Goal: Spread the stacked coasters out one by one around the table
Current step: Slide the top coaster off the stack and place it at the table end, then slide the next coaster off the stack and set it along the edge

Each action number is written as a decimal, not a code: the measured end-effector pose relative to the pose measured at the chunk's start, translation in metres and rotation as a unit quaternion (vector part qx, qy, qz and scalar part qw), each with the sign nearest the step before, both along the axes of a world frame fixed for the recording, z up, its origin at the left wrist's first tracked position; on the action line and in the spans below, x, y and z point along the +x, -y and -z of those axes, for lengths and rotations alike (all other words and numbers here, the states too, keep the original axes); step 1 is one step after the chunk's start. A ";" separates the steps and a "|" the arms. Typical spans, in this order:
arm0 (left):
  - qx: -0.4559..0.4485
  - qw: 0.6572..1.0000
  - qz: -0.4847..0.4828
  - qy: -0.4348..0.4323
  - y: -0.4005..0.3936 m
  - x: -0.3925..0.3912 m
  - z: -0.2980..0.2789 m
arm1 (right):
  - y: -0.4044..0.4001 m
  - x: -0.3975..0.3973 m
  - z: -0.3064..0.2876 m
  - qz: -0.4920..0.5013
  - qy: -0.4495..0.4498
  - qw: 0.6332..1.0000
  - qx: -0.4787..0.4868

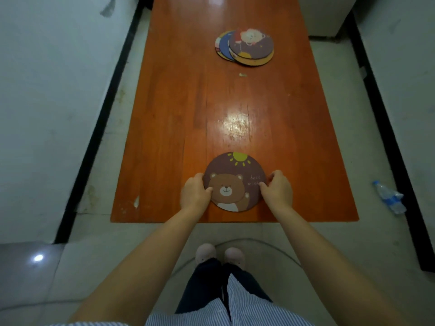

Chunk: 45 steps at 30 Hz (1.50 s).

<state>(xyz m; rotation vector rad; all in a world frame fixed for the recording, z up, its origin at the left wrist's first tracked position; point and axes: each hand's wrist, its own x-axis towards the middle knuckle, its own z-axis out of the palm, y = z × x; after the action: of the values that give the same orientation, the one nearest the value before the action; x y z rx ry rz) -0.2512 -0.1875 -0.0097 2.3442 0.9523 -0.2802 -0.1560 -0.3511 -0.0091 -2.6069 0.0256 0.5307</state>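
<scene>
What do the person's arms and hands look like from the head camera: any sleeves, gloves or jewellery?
Both forearms are bare up to the bottom edge of the picture, with no sleeve showing on them. The left hand and right hand wear no gloves, and no rings, watch or bracelets are visible. Fingernails are too small to judge.
</scene>
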 end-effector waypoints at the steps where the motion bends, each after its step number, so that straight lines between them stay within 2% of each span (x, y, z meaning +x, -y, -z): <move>1: 0.012 1.000 0.011 -0.010 0.002 0.000 0.001 | 0.003 -0.004 -0.001 -0.012 0.020 1.000 -0.021; 3: 0.042 0.999 -0.015 0.003 -0.025 -0.017 -0.006 | -0.026 -0.010 -0.011 -0.122 0.100 0.986 -0.052; 5: 0.065 0.998 0.011 0.000 -0.026 -0.013 -0.007 | -0.029 -0.008 -0.013 -0.178 0.126 0.972 -0.086; 9: 0.106 0.994 0.025 -0.013 -0.058 -0.026 -0.014 | -0.071 -0.015 -0.014 -0.275 0.142 0.948 -0.078; 16: 0.174 0.982 0.061 -0.048 -0.205 -0.048 -0.028 | -0.229 -0.028 -0.024 -0.365 0.139 0.919 -0.049; 18: 0.182 0.978 0.088 -0.051 -0.250 -0.050 -0.031 | -0.272 -0.029 -0.023 -0.353 0.145 0.923 -0.051; 22: 0.188 0.969 0.153 -0.044 -0.325 -0.051 -0.042 | -0.334 -0.032 -0.019 -0.266 0.126 0.954 -0.048; 25: 0.193 0.961 0.193 -0.036 -0.368 -0.043 -0.047 | -0.358 -0.032 -0.010 -0.226 0.079 0.967 -0.087; 30: 0.194 0.946 0.257 -0.035 -0.409 -0.005 -0.042 | -0.373 -0.032 -0.005 -0.209 0.029 0.964 -0.158; 36: 0.181 0.913 0.365 -0.027 -0.423 0.078 -0.032 | -0.388 0.018 -0.018 -0.153 0.004 0.975 -0.160; 45: 0.196 0.850 0.489 -0.009 -0.423 0.264 -0.058 | -0.404 0.171 -0.042 -0.039 0.022 0.992 -0.116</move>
<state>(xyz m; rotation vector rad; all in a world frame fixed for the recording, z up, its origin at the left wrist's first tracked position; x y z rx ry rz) 0.0127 0.2355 0.0484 3.0354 -0.3185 -0.5285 0.0154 0.0526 0.0329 -2.8551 -0.0326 0.5242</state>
